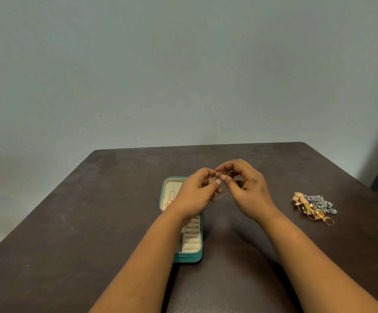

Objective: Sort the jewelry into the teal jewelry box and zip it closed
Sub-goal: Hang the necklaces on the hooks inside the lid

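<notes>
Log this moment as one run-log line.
step: sorting | left hand and right hand: both pinch gold piece above table | box: open | pile: right of the hands, unsorted

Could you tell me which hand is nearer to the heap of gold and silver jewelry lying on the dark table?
Right. The right hand is nearer the heap of gold and silver jewelry; the left hand is beyond it, over the open teal jewelry box.

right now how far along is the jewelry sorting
Early. One gold piece already lies in the open teal jewelry box. Both hands, left hand and right hand, pinch a gold chain. The jewelry pile remains on the table; zipping remains.
</notes>
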